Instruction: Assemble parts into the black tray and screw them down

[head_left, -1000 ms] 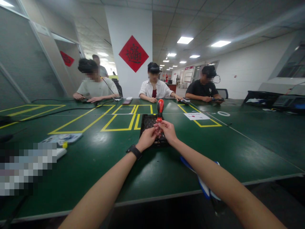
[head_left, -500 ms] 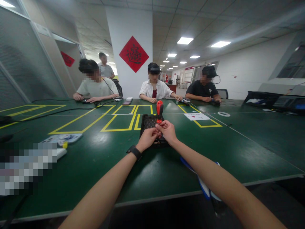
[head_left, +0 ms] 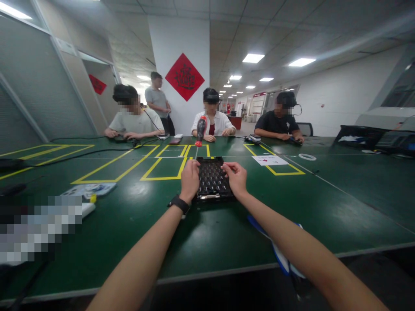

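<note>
A black gridded tray lies on the green table straight ahead of me. My left hand is at the tray's left edge. It is closed around the thin shaft of a screwdriver, which stands upright with its red and black handle on top. My right hand rests on the tray's right edge with the fingers bent towards the grid and nothing visible in them. A black watch sits on my left wrist.
Three people sit across the table and a fourth stands behind them. Yellow tape rectangles mark the tabletop. A paper sheet and a white ring lie to the right, a booklet to the left. A blue-and-white object lies under my right forearm.
Both hands held the screwdriver together above the tray. Now my left hand holds it alone, further left and higher, and my right hand has dropped to the tray's right edge. My view has shifted.
</note>
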`<state>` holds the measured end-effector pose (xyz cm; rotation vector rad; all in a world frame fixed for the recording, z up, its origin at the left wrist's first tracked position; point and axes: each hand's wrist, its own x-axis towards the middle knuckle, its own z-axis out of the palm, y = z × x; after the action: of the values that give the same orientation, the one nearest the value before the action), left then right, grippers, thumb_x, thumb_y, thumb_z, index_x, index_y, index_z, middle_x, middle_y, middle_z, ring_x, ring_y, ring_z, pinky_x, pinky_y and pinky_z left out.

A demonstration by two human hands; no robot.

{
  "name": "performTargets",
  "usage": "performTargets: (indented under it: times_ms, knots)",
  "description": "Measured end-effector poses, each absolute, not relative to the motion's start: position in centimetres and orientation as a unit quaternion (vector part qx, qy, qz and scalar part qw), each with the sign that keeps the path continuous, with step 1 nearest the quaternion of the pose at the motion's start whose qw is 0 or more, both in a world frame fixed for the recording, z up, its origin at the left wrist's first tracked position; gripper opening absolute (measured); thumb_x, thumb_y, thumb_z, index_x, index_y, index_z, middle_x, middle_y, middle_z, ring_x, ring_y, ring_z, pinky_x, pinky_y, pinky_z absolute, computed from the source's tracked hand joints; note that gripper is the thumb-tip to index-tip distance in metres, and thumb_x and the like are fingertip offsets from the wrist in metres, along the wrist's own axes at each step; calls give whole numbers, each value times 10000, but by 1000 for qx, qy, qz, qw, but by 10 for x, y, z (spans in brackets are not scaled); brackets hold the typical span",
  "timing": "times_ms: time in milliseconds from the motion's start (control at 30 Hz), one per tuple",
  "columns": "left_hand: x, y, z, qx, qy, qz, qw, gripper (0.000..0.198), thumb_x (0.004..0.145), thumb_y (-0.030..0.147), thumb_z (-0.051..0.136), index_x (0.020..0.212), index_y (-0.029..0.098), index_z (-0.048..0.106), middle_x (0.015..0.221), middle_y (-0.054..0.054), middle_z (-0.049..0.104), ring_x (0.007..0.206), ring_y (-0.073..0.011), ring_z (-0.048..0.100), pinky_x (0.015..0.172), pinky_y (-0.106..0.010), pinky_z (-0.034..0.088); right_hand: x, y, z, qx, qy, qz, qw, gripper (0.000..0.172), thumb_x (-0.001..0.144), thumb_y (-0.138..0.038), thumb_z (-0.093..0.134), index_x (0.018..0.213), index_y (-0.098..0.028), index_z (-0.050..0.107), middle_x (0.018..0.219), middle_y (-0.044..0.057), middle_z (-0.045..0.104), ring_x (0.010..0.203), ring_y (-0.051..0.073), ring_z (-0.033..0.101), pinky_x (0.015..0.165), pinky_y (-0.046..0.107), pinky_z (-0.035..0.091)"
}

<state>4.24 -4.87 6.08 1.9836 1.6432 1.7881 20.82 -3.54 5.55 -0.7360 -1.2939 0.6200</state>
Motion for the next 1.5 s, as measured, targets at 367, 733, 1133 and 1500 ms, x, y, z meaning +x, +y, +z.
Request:
performTargets:
  times_ms: [367,733,1133,1500]
  knots:
    - [-29,-10,17,531,783,315,77,367,880,222,270,907,83,608,976,-225,641,939,-262,617,727,-307,458,231,2,27,-640,-629,162,410,317,802,-215,450,1065,-122,601,1082,94,644,968,153,607,784,224,457]
    - [-12,-30,21,547,798,248,58,332,868,252,292,946,112,583,957,-196,658,938,-288,626,744,-382,476,211,1,64,-709,-669,66,215,211,737,-118,565,926,-110,659,1005,181,651,992,254,610,838,345,458]
    - [-14,-25,18,540,807,235,40,369,874,299,276,957,115,584,969,-191,654,919,-284,630,736,-373,483,328,26,63,-811,-550,14,197,297,768,-216,556,1037,-126,641,1067,188,623,984,245,607,781,321,484]
    - [-11,-19,12,576,788,218,12,373,866,296,297,1040,78,545,967,-198,638,943,-286,612,794,-380,454,550,-29,55,-854,-504,-33,126,314,723,-320,577,967,-155,686,970,177,662,862,264,640,622,312,470]
